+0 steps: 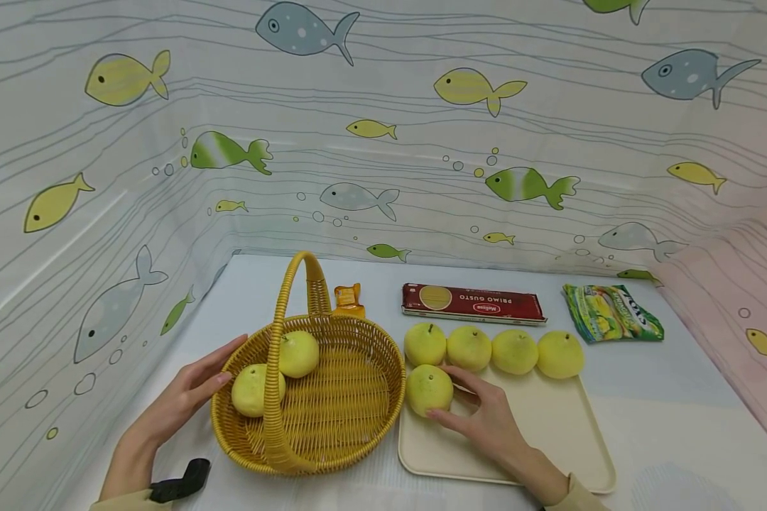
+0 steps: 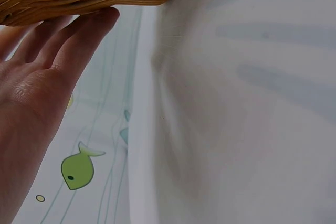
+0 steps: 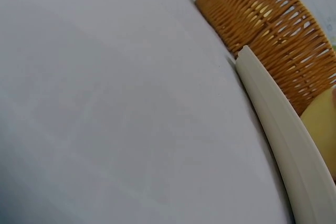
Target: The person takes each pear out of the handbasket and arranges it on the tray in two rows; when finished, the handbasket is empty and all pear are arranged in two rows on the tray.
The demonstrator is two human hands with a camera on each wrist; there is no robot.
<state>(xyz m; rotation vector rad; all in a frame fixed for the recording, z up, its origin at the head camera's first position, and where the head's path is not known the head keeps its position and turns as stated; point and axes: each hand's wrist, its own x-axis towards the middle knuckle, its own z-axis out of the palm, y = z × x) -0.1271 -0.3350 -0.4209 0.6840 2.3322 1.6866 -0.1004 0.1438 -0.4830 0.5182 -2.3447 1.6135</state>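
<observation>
A yellow wicker basket [image 1: 358,440] with a tall arched handle stands left of centre. Two round yellow-green fruits [image 1: 299,355] lie inside it, one partly behind the handle. My left hand [image 1: 182,390] rests against the basket's left side, its fingers extended; in the left wrist view the fingertips meet the wicker underside of the wall. With thumb and fingers spread around it, my right hand [image 1: 486,411] grips another round yellow fruit [image 1: 429,390] with a short stem, over the tray's left end beside the basket. Only that fruit's edge [image 3: 320,124] shows in the right wrist view.
Several like fruits [image 1: 515,351] line the back of a cream tray [image 1: 550,426]. Behind them lie a dark red biscuit pack [image 1: 473,304] and a green snack bag [image 1: 613,314]. An orange packet [image 1: 348,298] sits behind the basket. Fish-printed walls [image 1: 371,156] surround the table.
</observation>
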